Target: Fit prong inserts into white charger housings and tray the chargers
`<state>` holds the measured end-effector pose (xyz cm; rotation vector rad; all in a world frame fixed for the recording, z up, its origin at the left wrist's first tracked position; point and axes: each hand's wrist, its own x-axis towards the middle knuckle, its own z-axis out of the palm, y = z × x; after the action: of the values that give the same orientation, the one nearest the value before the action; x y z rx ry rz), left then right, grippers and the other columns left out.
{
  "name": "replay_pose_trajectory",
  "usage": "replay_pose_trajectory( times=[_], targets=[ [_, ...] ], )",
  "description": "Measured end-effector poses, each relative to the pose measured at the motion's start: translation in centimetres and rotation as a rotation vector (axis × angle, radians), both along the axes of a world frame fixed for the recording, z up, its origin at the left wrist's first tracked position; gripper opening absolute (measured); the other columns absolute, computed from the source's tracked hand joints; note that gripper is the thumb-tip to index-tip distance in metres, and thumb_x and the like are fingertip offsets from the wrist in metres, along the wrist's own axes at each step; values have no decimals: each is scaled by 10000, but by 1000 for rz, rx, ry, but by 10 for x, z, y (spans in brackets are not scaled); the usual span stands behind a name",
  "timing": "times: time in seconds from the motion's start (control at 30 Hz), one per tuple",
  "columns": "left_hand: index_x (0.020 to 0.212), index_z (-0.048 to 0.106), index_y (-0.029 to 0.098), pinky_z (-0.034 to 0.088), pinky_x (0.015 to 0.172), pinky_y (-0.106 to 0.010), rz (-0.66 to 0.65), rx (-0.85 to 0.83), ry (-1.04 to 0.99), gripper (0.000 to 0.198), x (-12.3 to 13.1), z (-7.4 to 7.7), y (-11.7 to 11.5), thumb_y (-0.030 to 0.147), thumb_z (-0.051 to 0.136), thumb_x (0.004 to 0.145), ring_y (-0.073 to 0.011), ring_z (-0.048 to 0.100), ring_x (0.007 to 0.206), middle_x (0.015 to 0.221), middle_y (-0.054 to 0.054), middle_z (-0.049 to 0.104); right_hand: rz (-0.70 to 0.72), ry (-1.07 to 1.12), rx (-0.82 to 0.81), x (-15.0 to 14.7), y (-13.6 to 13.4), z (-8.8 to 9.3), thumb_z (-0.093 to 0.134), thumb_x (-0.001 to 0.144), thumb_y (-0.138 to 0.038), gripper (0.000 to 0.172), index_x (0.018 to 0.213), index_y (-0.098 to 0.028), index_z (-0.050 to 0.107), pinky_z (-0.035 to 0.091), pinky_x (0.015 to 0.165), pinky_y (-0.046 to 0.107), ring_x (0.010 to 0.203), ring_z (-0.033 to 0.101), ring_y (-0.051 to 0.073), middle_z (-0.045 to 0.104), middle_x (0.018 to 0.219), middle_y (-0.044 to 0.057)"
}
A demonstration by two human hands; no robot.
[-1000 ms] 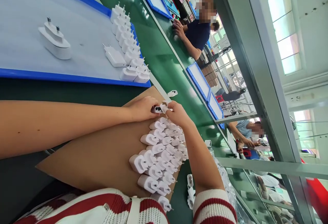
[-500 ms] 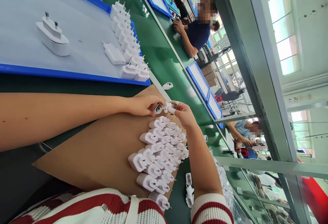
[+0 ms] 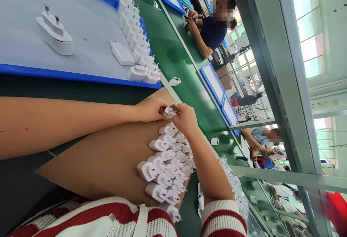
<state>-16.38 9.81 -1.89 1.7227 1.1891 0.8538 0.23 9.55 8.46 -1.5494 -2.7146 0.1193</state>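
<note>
My left hand grips the white housing of a plug charger, with fingers curled round its side. From the other side, my right hand holds the charger's white two-pin plug piece against the housing's end. The two pieces touch; whether they are fully seated I cannot tell, since fingers cover part of them. Just below both hands, many white two-pin chargers stand packed in rows on a brown cardboard sheet, pins pointing away from me.
A blue-rimmed tray at upper left carries more chargers along its end. Single white housings lie on the green bench. Clear plastic wrap lies beyond my right forearm. Across the bench sits a co-worker near blue trays.
My right hand has brought the plug piece left onto the housing; before, they were slightly apart with the housing's open end showing. My left hand has hardly moved. The view has shifted slightly.
</note>
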Motion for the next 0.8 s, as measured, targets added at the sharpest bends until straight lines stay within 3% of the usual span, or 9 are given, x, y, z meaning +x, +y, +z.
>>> replay_pose_trajectory(
  times=[0.27, 0.53, 0.8],
  targets=[
    [758, 718, 214, 441, 679, -329, -5, 7, -27, 315, 0, -1, 1, 519, 681, 690, -251, 660, 803, 797, -40, 723, 181, -223, 18, -3, 4, 4, 525, 729, 47, 312, 843, -178, 708, 395, 747, 295, 855, 564, 221, 608, 808, 48],
    [760, 720, 213, 437, 650, -319, -12, -15, -34, 297, 0, -1, 2, 502, 722, 690, -244, 662, 785, 776, -33, 725, 187, -226, 45, 2, 7, 12, 552, 775, 18, 270, 839, -197, 702, 378, 719, 304, 878, 560, 234, 602, 824, 54],
    [727, 677, 204, 393, 628, -311, 24, -57, -4, 317, 1, 5, -2, 513, 728, 678, -229, 626, 773, 768, -29, 698, 186, -254, 18, -1, 7, 5, 567, 775, -8, 217, 786, -191, 684, 351, 685, 303, 836, 546, 227, 574, 796, 53]
  ],
)
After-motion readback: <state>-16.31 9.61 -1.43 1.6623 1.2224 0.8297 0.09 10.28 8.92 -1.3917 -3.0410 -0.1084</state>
